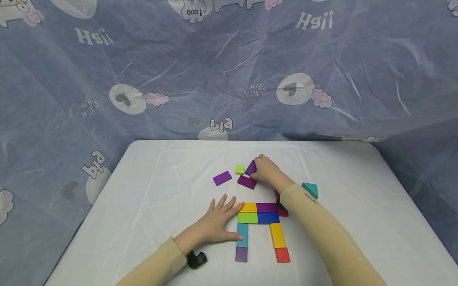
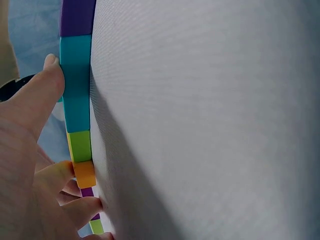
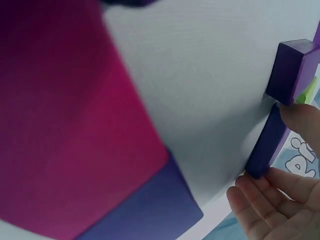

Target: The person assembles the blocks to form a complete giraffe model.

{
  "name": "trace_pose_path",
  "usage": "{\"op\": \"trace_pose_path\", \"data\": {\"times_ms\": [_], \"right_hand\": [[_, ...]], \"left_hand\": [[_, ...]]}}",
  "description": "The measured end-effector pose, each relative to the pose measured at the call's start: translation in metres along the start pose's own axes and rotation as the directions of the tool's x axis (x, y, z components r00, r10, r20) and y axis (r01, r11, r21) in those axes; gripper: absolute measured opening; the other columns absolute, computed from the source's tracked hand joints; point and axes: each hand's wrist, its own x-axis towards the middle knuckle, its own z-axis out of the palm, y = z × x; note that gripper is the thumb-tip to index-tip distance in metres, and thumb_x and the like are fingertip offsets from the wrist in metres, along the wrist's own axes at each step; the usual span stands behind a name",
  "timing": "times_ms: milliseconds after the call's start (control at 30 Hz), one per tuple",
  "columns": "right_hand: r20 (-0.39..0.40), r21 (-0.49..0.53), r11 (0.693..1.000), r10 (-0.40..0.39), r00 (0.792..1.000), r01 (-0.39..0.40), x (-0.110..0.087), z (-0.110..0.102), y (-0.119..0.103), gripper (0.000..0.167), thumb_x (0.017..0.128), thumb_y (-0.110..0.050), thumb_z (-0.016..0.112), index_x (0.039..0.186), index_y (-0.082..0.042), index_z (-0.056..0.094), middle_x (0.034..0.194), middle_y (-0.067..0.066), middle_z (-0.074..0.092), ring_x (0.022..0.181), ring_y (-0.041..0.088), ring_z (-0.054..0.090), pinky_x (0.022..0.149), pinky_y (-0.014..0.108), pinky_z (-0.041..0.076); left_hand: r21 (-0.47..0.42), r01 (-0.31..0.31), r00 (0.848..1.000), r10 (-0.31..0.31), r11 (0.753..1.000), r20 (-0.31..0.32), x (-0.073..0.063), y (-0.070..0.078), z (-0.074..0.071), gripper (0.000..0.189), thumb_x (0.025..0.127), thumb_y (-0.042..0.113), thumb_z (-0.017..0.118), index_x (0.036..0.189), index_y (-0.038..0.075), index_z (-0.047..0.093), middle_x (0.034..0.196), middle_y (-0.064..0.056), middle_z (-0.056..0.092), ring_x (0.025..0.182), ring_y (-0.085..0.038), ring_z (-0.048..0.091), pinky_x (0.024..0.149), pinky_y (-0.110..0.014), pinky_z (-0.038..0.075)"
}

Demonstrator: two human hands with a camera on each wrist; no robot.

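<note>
My right hand (image 1: 268,171) pinches a purple triangular block (image 1: 251,167) between thumb and fingers at the table's far side; the right wrist view shows that purple block (image 3: 267,145) between the fingertips. My left hand (image 1: 212,225) lies spread, its thumb touching the teal block (image 1: 243,229) and its index fingertip at the yellow block (image 1: 249,207). A purple block (image 1: 266,207), green block (image 1: 247,218) and blue block (image 1: 268,217) join that yellow one. Below them, two legs end in a purple block (image 1: 241,254) and a red block (image 1: 283,255).
A purple block (image 1: 222,178), a dark magenta block (image 1: 247,182) and a small green block (image 1: 240,170) lie at the back. A teal triangular block (image 1: 310,190) sits beyond my right sleeve. That forearm partly hides a magenta block (image 1: 283,213). White cloth (image 1: 358,222) covers the table.
</note>
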Motion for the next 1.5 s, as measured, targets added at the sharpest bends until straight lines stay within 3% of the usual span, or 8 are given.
{"op": "trace_pose_path", "data": {"times_ms": [200,467,767,1067,1233,1500], "right_hand": [[-0.014,0.048,0.999,0.017,1.000,-0.016,-0.005,-0.009,0.010,0.070,0.085,-0.029,0.076,0.138,0.008,0.049,0.134,0.026,0.052,0.113,0.036,0.057,0.102,0.047,0.048],[-0.039,0.104,0.994,0.037,0.999,-0.032,-0.013,-0.027,0.046,0.072,0.084,-0.026,0.074,0.139,0.011,0.046,0.133,0.031,0.050,0.114,0.040,0.055,0.101,0.051,0.048],[-0.019,0.086,0.996,0.032,0.999,-0.030,-0.021,-0.024,0.080,0.072,0.083,-0.025,0.076,0.136,0.014,0.047,0.129,0.033,0.050,0.112,0.042,0.056,0.098,0.052,0.049],[-0.039,0.114,0.993,-0.015,0.999,0.020,-0.025,-0.013,0.090,0.071,0.087,-0.024,0.073,0.140,0.012,0.044,0.137,0.034,0.047,0.126,0.046,0.048,0.108,0.057,0.039],[-0.048,0.141,0.990,-0.021,0.999,0.028,-0.028,-0.014,0.092,0.065,0.093,-0.026,0.065,0.141,0.011,0.043,0.138,0.035,0.047,0.128,0.047,0.046,0.110,0.057,0.037],[-0.061,0.157,0.987,-0.024,0.998,0.033,-0.030,-0.013,0.092,0.062,0.093,-0.024,0.065,0.142,0.009,0.044,0.136,0.034,0.046,0.125,0.046,0.048,0.109,0.058,0.037]], "left_hand": [[-0.002,0.006,1.000,-0.006,1.000,0.002,0.000,0.000,0.001,0.097,0.081,0.071,0.063,0.158,0.031,0.020,0.165,-0.007,0.018,0.153,-0.037,0.005,0.117,-0.069,0.007],[-0.010,0.008,1.000,-0.008,1.000,0.007,0.000,-0.001,0.000,0.097,0.081,0.071,0.063,0.158,0.031,0.020,0.165,-0.007,0.017,0.153,-0.037,0.004,0.117,-0.069,0.007],[-0.005,0.003,1.000,-0.003,1.000,-0.004,-0.001,-0.003,0.001,0.097,0.081,0.071,0.063,0.158,0.031,0.020,0.165,-0.006,0.017,0.154,-0.036,0.004,0.117,-0.068,0.007],[-0.006,0.001,1.000,-0.001,1.000,0.000,-0.001,-0.002,0.001,0.097,0.081,0.071,0.063,0.158,0.031,0.020,0.165,-0.006,0.017,0.153,-0.037,0.004,0.117,-0.069,0.007],[-0.007,0.005,1.000,-0.005,1.000,0.002,0.000,-0.002,0.001,0.097,0.081,0.070,0.063,0.158,0.031,0.020,0.165,-0.006,0.017,0.154,-0.036,0.004,0.117,-0.068,0.006],[-0.018,0.005,1.000,-0.005,1.000,0.000,0.000,-0.002,0.001,0.097,0.081,0.069,0.064,0.158,0.031,0.020,0.165,-0.007,0.017,0.154,-0.037,0.003,0.117,-0.068,0.006]]}}
